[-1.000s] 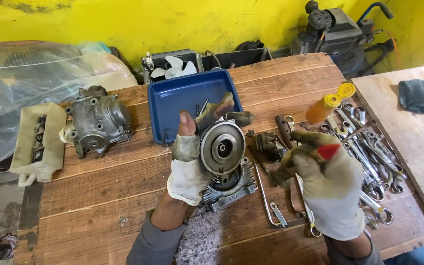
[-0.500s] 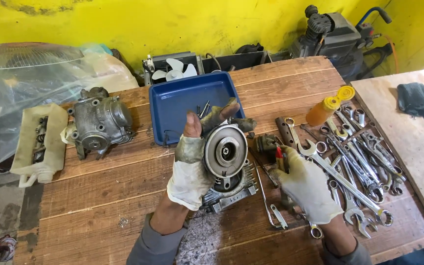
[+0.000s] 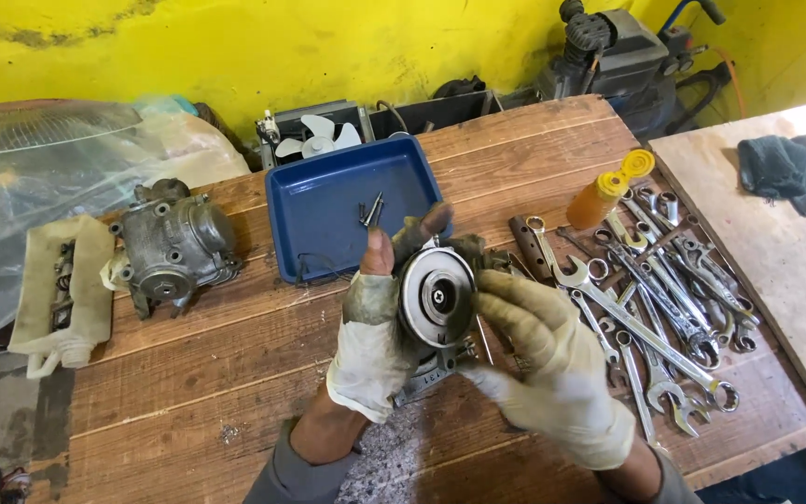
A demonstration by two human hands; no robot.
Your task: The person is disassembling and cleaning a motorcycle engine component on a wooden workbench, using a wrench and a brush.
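A round metal engine part with a shiny disc face (image 3: pixel 436 299) is held up over the wooden table (image 3: pixel 198 373). My left hand (image 3: pixel 370 341), in a dirty white fingerless glove, grips it from the left and behind. Gloved as well, my right hand (image 3: pixel 548 359) touches the disc's right edge with its fingers. Part of the piece's base shows below the disc, between my hands.
A blue tray (image 3: pixel 328 210) with a few screws sits behind my hands. A grey engine casing (image 3: pixel 174 247) lies at the left beside a white part (image 3: pixel 62 289). Several wrenches (image 3: pixel 664 308) and an orange bottle (image 3: pixel 604 194) lie at the right. A dark rag (image 3: pixel 785 173) rests on a side board.
My right hand has come in from the wrenches at the right and now touches the disc's edge. My left hand has kept hold of the part.
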